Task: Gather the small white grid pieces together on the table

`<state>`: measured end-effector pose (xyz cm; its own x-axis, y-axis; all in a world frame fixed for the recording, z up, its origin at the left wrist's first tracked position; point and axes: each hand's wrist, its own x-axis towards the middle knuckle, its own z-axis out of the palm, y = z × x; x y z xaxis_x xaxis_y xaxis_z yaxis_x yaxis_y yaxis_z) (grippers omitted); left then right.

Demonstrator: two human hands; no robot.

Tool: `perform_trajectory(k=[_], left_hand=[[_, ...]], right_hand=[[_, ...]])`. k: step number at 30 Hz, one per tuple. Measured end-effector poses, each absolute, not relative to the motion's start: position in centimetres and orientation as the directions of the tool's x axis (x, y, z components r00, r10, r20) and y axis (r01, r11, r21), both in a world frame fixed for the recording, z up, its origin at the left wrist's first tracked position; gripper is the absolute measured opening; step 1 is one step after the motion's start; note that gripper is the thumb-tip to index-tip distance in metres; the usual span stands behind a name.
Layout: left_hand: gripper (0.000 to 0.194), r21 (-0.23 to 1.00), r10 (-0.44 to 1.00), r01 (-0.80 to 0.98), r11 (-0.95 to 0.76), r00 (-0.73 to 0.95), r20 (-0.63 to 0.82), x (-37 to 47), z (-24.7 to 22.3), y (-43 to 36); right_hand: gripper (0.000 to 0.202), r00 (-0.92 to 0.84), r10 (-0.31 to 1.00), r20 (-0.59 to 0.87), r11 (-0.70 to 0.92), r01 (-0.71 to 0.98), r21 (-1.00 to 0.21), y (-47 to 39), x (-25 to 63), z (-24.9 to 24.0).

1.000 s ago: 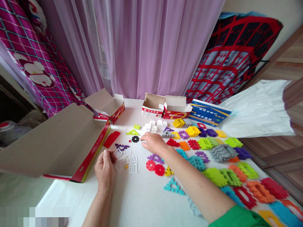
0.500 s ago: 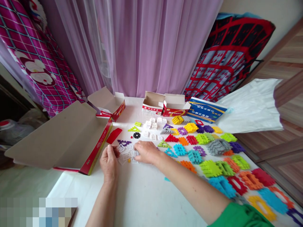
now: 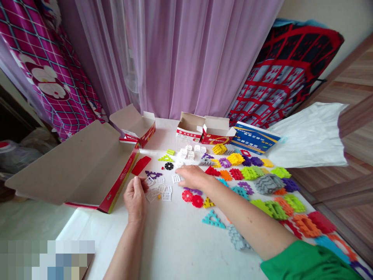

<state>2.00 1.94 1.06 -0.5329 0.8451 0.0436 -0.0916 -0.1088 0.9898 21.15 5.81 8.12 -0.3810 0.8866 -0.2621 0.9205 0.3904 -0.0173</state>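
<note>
My left hand (image 3: 135, 202) is near the table's middle, fingers curled, with a small white toy window piece (image 3: 149, 181) at its fingertips. My right hand (image 3: 192, 177) reaches forward, palm down, its thumb and fingers pinching another white window piece (image 3: 176, 179). Between the hands lies a loose cluster of white window pieces (image 3: 166, 194), some of them looking translucent. A purple triangular piece (image 3: 154, 174) rests just beyond the left fingertips. Stacks of white window pieces (image 3: 190, 154) stand farther back, past a black wheel piece (image 3: 169, 166). My right hand hides part of the table behind it.
Colourful interlocking pieces, such as a grey stack (image 3: 269, 183), spread over the table's right side. Red wheel pieces (image 3: 197, 201) and a blue triangle (image 3: 213, 219) lie nearer. A large open box (image 3: 116, 186) stands left; smaller boxes (image 3: 218, 136) line the back.
My right hand has moved from the cluster to the right and slightly forward, carrying a white window piece. Red wheels it covered now show. The left hand has stayed nearly still.
</note>
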Motion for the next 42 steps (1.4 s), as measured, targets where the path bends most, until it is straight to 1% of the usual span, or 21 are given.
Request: perform_trajectory(k=[3, 8, 13, 16, 25, 29, 32, 34, 38, 42], left_hand=[[0.038, 0.991, 0.845, -0.093, -0.095, -0.533, 0.031, 2.0, 1.1, 1.9], [0.038, 0.992, 0.845, -0.088, -0.092, -0.533, 0.031, 2.0, 1.2, 1.9], [0.039, 0.992, 0.847, -0.081, -0.093, -0.531, 0.037, 2.1, 1.4, 1.9], [0.039, 0.994, 0.848, -0.075, -0.084, -0.529, 0.031, 2.1, 1.5, 1.8], [0.039, 0.992, 0.850, -0.094, -0.082, -0.526, 0.021, 2.1, 1.4, 1.8], [0.039, 0.993, 0.848, -0.086, -0.079, -0.530, 0.022, 2.1, 1.5, 1.8], [0.038, 0.994, 0.848, -0.075, -0.085, -0.529, 0.033, 2.1, 1.5, 1.8], [0.038, 0.993, 0.849, -0.074, -0.097, -0.527, 0.044, 2.1, 1.5, 1.8], [0.038, 0.991, 0.851, -0.076, -0.106, -0.523, 0.051, 2.1, 1.2, 1.8], [0.037, 0.991, 0.850, -0.084, -0.103, -0.525, 0.044, 2.0, 1.1, 1.9]], right_hand=[[0.032, -0.360, 0.898, -0.255, 0.377, 0.926, 0.023, 5.6, 20.8, 7.2], [0.032, -0.285, 0.921, -0.265, 0.301, 0.953, 0.021, 5.8, 21.1, 6.9], [0.033, -0.157, 0.976, -0.153, 0.161, 0.987, 0.015, 8.0, 23.0, 7.4], [0.035, -0.134, 0.982, -0.133, 0.139, 0.990, 0.030, 9.5, 23.3, 7.5], [0.038, -0.144, 0.970, -0.193, 0.162, 0.984, 0.078, 11.2, 22.2, 7.2], [0.042, -0.156, 0.970, -0.188, 0.172, 0.983, 0.069, 11.0, 22.2, 7.4], [0.050, -0.257, 0.950, -0.178, 0.267, 0.963, 0.035, 10.8, 22.2, 7.5], [0.052, -0.320, 0.925, -0.204, 0.333, 0.942, 0.033, 10.7, 22.1, 7.6], [0.045, -0.309, 0.916, -0.256, 0.339, 0.937, 0.083, 10.8, 21.8, 7.4], [0.043, -0.303, 0.919, -0.252, 0.332, 0.940, 0.082, 10.9, 21.9, 7.1]])
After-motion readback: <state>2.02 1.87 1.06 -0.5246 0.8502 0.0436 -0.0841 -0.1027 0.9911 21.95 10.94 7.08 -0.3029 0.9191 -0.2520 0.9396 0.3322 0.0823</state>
